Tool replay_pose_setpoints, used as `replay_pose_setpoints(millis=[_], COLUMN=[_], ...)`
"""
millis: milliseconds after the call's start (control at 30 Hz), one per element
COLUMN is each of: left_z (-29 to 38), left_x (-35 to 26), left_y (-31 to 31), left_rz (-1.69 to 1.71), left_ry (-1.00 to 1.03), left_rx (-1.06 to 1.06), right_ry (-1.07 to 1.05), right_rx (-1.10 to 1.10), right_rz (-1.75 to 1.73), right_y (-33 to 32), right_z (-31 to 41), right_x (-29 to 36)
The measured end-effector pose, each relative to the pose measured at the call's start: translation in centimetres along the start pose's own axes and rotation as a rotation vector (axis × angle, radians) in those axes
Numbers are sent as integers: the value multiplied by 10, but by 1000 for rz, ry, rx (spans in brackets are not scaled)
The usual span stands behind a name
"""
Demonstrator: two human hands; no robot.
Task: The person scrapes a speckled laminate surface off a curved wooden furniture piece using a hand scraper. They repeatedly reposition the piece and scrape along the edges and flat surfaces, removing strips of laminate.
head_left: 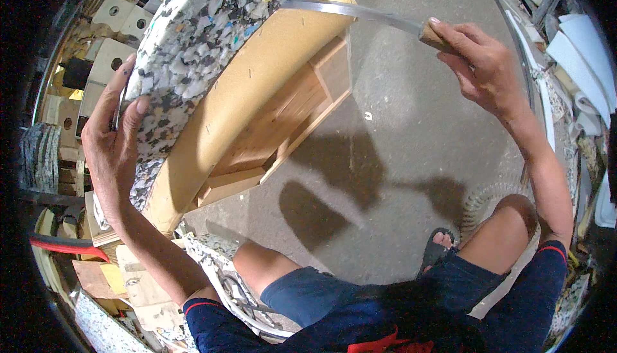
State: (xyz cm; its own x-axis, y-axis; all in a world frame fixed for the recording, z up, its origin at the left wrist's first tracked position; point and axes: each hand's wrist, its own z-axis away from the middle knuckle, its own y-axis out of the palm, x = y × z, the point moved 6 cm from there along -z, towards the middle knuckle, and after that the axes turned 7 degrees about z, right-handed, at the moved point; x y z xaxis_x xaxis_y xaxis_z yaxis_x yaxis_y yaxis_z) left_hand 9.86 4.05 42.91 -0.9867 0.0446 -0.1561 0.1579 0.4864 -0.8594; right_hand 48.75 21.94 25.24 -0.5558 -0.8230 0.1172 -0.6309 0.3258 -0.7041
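My right hand grips the wooden handle of a long knife. Its thin metal blade reaches left to the lower edge of a thick slab of speckled rebonded foam. My left hand holds the slab's left edge, thumb on its face and fingers over the side. Under the slab runs a tan curved panel with staples in it, fixed to a wooden frame. The tip of the blade is not clearly seen against the foam.
Wooden blocks with round holes are stacked on the left, near a red-edged strip. White foam sheets and scraps lie along the right. A coiled air hose rests by my right knee on the concrete floor. Foam offcuts lie near my left knee.
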Motion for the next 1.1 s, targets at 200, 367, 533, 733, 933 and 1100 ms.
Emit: replay_pose_setpoints(millis=[200, 367, 533, 733, 933, 1100], left_z=[0, 2, 4, 5, 6, 7], left_x=[-6, 1, 6, -1, -6, -1], left_y=[0, -1, -4, -5, -7, -6], left_rz=[15, 97, 49, 24, 28, 69], left_ry=[-13, -61, -46, -5, -24, -34], left_rx=[25, 26, 21, 26, 34, 34], right_ry=[-24, -46, 20, 56, 10, 23], right_rx=[-52, -93, -36, -49, -95, -59], right_rz=[45, 0, 61, 99, 68, 84], right_y=[30, 19, -1, 11, 22, 2], right_z=[-29, -17, 13, -6, -19, 8], right_x=[15, 1, -15, 1, 2, -16])
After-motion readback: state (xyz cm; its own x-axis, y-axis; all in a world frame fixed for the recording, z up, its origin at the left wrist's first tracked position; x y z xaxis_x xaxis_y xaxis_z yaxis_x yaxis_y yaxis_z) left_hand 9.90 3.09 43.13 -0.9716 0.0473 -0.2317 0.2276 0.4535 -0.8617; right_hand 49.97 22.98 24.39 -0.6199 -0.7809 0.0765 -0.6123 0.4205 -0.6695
